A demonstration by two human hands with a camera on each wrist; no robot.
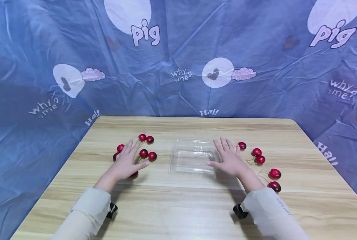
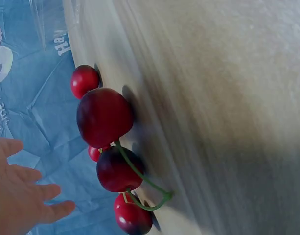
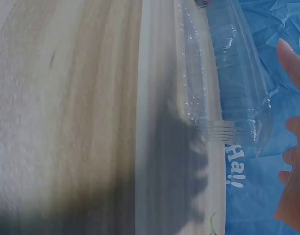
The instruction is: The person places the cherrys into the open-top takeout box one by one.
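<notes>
My left hand (image 1: 125, 163) hovers with spread fingers over the left-hand cherries, holding nothing. Red cherries on green stems lie around it: one pair (image 1: 150, 139) beyond the fingertips, another pair (image 1: 152, 156) beside the thumb, others partly hidden under the hand. The left wrist view shows a stemmed cherry pair (image 2: 104, 117) up close. A clear plastic box (image 1: 193, 161) stands mid-table with its open side up. My right hand (image 1: 228, 160) spreads its fingers at the box's right end, also holding nothing; in the right wrist view it appears apart from the box (image 3: 238, 68).
To the right of my right hand lie more cherries, a pair (image 1: 260, 159) and another pair (image 1: 275, 173) nearer me, plus one cherry (image 1: 242, 145) by the fingers. The wooden table (image 1: 178, 203) ends at a blue printed cloth (image 1: 178, 93) hanging behind it.
</notes>
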